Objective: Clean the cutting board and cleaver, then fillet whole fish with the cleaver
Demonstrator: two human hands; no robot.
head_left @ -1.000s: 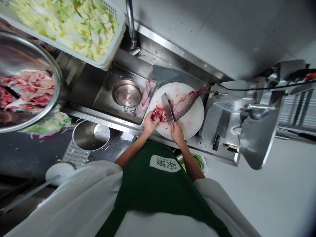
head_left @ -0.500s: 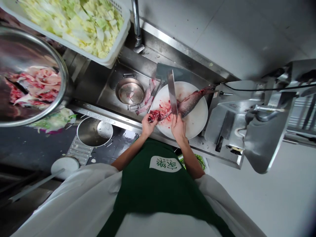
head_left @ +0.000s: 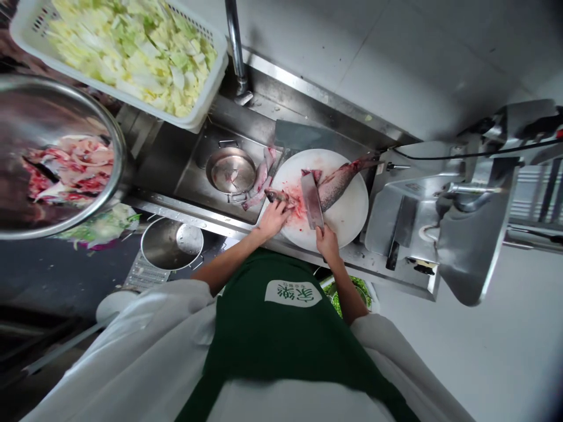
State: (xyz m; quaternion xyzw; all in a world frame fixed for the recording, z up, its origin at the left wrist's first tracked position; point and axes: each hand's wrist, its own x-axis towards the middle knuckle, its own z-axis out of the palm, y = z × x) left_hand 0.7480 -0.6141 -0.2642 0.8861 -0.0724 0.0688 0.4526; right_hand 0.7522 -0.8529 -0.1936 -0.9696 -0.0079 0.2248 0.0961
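A grey fish body lies on the round white cutting board, its tail toward the far right. My right hand is closed on the handle of a cleaver, whose blade rests flat on the board against the cut end of the fish. My left hand is at the board's left edge, fingers on a bloody cut fish piece. Red smears cover the board between the hands.
A steel sink left of the board holds a small pot and fish strips. A white basket of chopped cabbage and a big steel bowl of fish pieces stand at left. A slicing machine stands right.
The cleaver was raised upright half a second ago and now lies down on the board by the fish. My left hand has drawn the cut piece toward the board's left edge.
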